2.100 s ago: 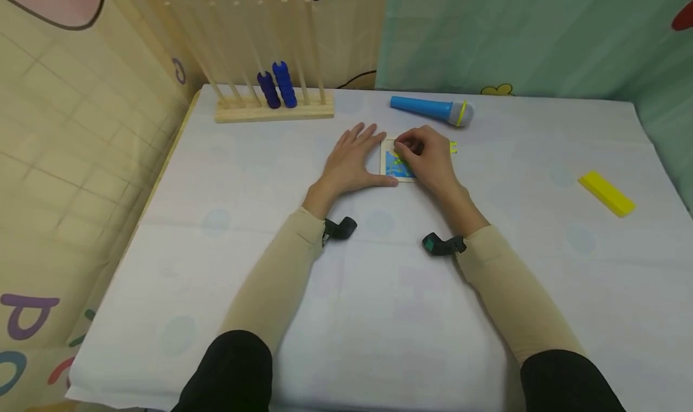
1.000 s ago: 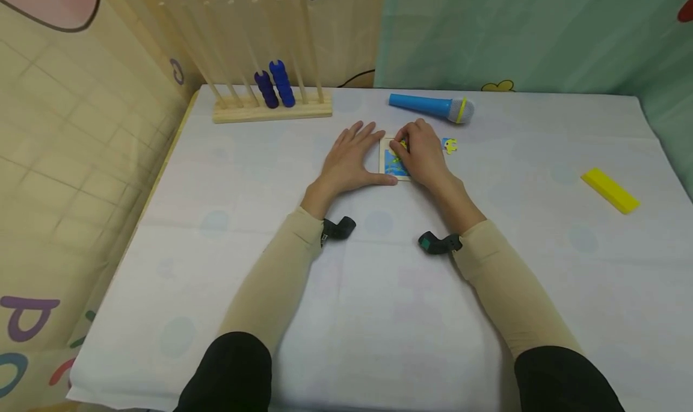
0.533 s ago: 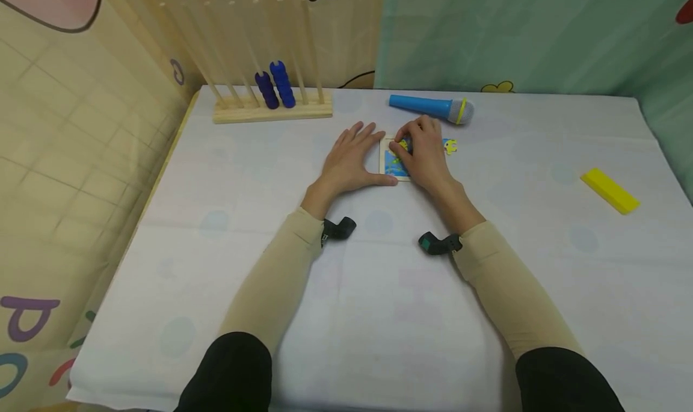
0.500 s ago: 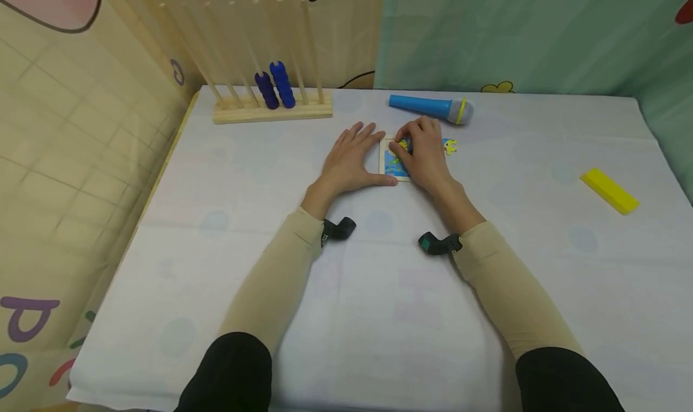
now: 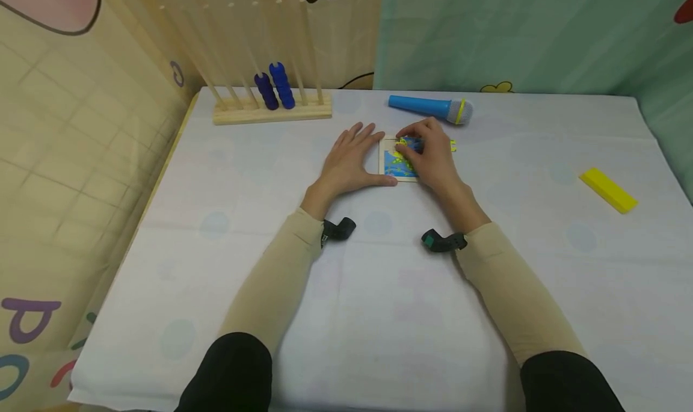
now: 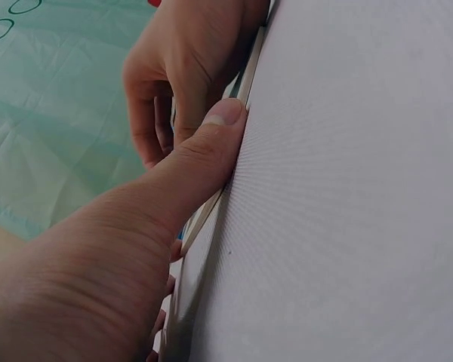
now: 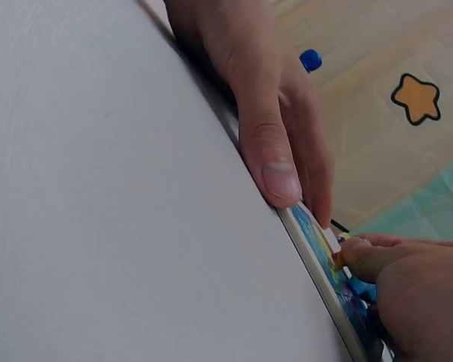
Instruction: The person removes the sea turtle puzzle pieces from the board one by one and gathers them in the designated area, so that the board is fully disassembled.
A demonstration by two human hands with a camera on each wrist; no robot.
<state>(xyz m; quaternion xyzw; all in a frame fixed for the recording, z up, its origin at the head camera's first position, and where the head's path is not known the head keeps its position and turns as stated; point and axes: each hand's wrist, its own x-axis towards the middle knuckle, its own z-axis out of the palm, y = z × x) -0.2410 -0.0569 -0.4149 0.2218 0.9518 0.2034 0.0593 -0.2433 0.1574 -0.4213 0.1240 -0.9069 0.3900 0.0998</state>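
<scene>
A small jigsaw puzzle in a pale wooden frame [image 5: 381,162] lies between my hands, with a blue and yellow picture. My left hand [image 5: 349,162] is spread along its left side. The thumb touches the near edge and a fingertip reaches the far left corner. Over the puzzle's upper right part, my right hand [image 5: 437,164] pinches a small blue and yellow puzzle piece [image 7: 337,259] between thumb and index finger; the hand hides much of it. Just right of that hand another puzzle piece [image 5: 453,146], yellow in part, is mostly covered.
Behind the puzzle lies a blue toy microphone [image 5: 428,106]. A wooden peg stand [image 5: 271,115] with blue beads on two rods stands at the back left. Toward the right is a yellow block [image 5: 609,190]. Curtains border the white-covered table [image 5: 379,316] at the back.
My right hand shifts slightly right and nearer, uncovering more of the puzzle and covering more of the loose piece beside it. The left hand stays put.
</scene>
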